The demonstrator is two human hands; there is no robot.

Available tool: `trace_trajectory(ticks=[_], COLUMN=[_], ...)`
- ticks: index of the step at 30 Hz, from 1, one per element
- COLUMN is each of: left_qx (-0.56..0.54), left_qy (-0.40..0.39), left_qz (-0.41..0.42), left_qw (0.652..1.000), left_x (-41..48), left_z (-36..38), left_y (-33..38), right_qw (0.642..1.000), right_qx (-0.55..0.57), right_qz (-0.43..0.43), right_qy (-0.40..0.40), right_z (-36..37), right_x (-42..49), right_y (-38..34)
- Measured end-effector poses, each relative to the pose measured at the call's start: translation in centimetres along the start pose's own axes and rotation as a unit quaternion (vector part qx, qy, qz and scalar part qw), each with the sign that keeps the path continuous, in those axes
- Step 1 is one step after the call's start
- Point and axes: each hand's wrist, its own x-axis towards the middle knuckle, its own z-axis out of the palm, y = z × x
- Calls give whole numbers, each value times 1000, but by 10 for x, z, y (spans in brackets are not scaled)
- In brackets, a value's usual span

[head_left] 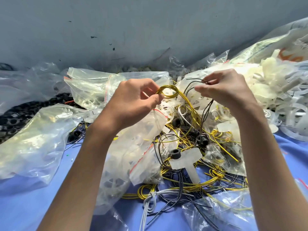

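Observation:
My left hand [133,100] pinches a small coil of yellow wire [169,91] held above the pile. Its strands trail down to the right into a tangle of yellow, black and grey wires [183,164] on the blue surface. My right hand [223,88] pinches the ends of thin black wires [205,112] that loop out to the left and hang down into the same tangle. Both hands are raised, a short gap between them.
Clear zip bags [33,144] of white plastic parts lie left and centre. Loose white plastic pieces [275,84] heap at the right. Black ring parts [175,153] sit among the wires, more at far left [16,117]. A grey wall [116,30] stands behind.

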Motion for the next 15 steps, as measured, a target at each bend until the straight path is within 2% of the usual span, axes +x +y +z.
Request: trace_trajectory(ticks=[2,4,6,8,11,15], left_qx=[-4,-13,-27,-41,-74,-207], left_qy=[24,49,75,102,140,172], left_qz=[-6,-6,-1,7,20,33], left_qw=[1000,999,997,994,987,962], left_x=[0,1,1,1,3,2], left_z=[-1,-1,2,6,7,6], left_y=[1,2,5,7,10,14], right_qw=[998,995,987,966,914,886], right_qx=[-30,-30,-8,52,165,226], right_qz=[-3,-44,-108,-145,-109,-114], right_qy=[-48,-89,-120,-208,-354,-388], right_z=[0,2,3,6,11,19], right_x=[-2,-5,-11,-19,-28,-32], right_y=[-3,-10,-21,-31,-39,-41])
